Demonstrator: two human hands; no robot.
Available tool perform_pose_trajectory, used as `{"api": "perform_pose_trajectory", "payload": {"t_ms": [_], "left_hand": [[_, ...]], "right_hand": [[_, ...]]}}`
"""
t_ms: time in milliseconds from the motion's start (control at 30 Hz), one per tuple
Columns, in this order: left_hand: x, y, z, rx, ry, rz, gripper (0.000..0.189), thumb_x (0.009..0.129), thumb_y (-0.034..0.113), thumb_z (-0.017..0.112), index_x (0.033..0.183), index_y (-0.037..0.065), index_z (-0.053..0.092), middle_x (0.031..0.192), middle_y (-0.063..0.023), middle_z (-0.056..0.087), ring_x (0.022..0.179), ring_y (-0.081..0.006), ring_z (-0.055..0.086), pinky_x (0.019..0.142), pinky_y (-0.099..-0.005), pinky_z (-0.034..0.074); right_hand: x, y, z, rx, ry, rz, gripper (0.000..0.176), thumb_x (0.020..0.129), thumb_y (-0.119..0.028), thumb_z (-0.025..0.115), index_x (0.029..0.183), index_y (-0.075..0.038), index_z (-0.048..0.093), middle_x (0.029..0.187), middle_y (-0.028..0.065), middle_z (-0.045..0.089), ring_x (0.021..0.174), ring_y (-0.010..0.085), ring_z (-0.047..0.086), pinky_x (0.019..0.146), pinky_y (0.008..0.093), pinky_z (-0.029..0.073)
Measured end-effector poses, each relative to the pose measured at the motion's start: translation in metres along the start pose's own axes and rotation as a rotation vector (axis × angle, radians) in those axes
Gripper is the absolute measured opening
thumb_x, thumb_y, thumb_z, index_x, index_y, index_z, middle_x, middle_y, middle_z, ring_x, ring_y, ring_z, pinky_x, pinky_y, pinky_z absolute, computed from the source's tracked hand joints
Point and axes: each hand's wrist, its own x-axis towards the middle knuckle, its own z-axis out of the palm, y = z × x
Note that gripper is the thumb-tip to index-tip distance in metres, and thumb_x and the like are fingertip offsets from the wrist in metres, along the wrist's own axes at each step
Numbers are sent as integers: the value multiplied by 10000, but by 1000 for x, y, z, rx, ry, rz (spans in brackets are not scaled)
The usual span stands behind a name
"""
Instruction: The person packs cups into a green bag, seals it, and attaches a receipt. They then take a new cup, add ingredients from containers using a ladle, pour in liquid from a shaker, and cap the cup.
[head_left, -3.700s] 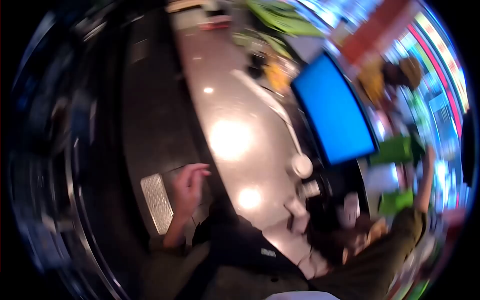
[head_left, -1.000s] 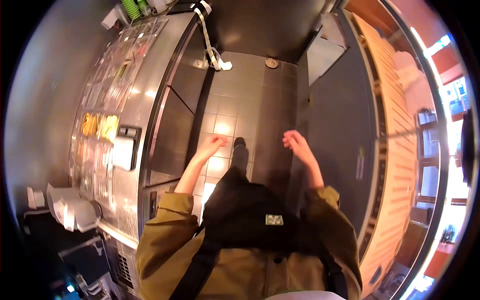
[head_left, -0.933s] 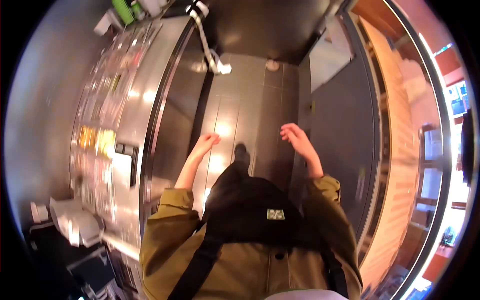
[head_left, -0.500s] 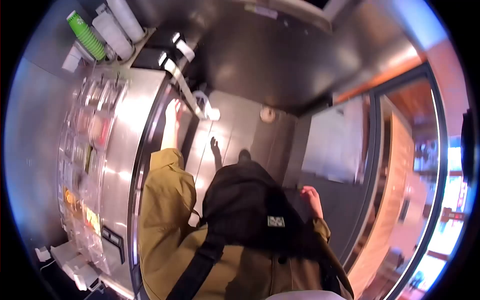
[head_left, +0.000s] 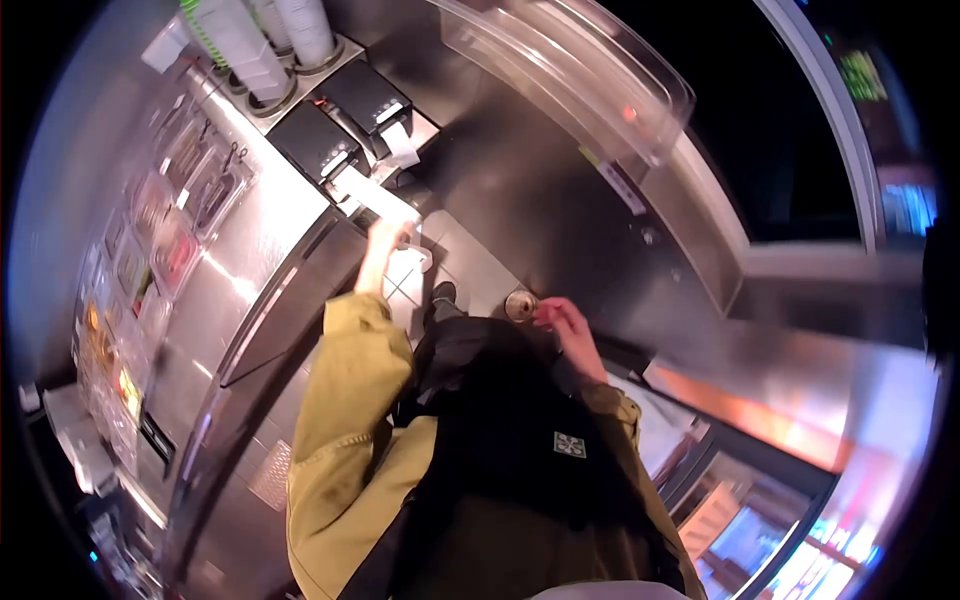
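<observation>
A long white strip of receipt paper comes out of a black receipt printer on the steel counter and hangs over the edge. My left hand is closed around this strip below the printer, and the paper's end dangles beyond the fingers. Beside it stands a second black printer with a shorter paper slip sticking out. My right hand hovers in front of my body above the floor, its fingers loosely bent and somewhat apart, with nothing seen in them.
Stacked cups stand in holders behind the printers. Clear food containers line the counter on the left. A steel wall rises ahead, with a clear plastic bin above. A round drain lies in the tiled floor.
My view has turned and moved closer to the printers. My left hand has reached forward and closed on the hanging paper strip. My right hand has come up and inward from my side.
</observation>
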Motion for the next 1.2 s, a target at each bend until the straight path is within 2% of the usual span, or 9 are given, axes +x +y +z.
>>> {"api": "perform_pose_trajectory", "payload": {"t_ms": [133,233,467,500,700,833,967,1067,1200], "left_hand": [[-94,-66,68,-58,-411,-65,286,745,63,659,1017,-4,602,924,-65,623,872,-180,576,818,-298,453],[-174,-84,117,-205,-624,-56,329,774,84,656,1082,-7,580,1035,-53,620,953,-143,568,851,-277,447],[-288,-96,183,-269,-408,-88,186,840,107,625,1001,16,622,860,12,627,795,-75,556,732,-238,446],[-293,-103,186,-295,-376,-133,164,843,114,623,978,21,628,829,27,616,765,-61,542,703,-227,439],[-327,-98,209,-122,-307,47,135,812,152,658,883,42,622,610,71,390,570,-43,311,500,-237,257],[-338,-105,216,111,-342,-46,170,817,136,651,921,6,617,631,58,458,598,-34,382,518,-230,319],[-348,-141,236,-135,-315,36,191,870,143,584,960,-23,615,826,6,629,727,-50,537,649,-191,428],[-351,-135,236,-331,-285,-131,182,897,147,540,977,2,616,821,-2,634,728,-46,547,649,-193,431],[-338,-140,231,-265,-66,-26,166,913,147,491,962,13,576,733,2,605,644,-70,560,587,-201,436]], "right_hand": [[45,2,-13,1,-203,86,232,952,-210,419,1045,-37,543,919,41,593,824,112,556,764,249,435],[87,28,-23,-71,-277,-13,242,949,-189,418,1085,-29,538,958,45,598,870,102,543,780,238,428],[20,34,-30,133,-799,504,332,903,-161,487,1177,27,491,1132,104,590,1017,145,546,851,263,428],[7,38,-34,124,-883,414,350,885,-118,503,1205,18,464,1127,89,583,1014,136,542,875,276,428],[-34,50,-72,70,-864,441,345,864,-65,516,1200,4,477,1077,50,580,971,102,541,850,265,440],[-58,66,-100,62,-855,519,343,857,-49,522,1195,-1,486,1076,47,579,978,105,539,857,259,436],[-79,69,-116,43,-867,499,344,863,-54,523,1200,3,484,1101,48,569,1016,114,526,894,265,415],[-84,69,-134,34,-906,538,351,881,-64,513,1222,7,469,1161,58,549,1081,122,504,944,274,388],[-78,57,-140,-55,-1006,532,347,883,-59,507,1220,13,469,1135,69,574,1060,124,522,937,276,396]]}}
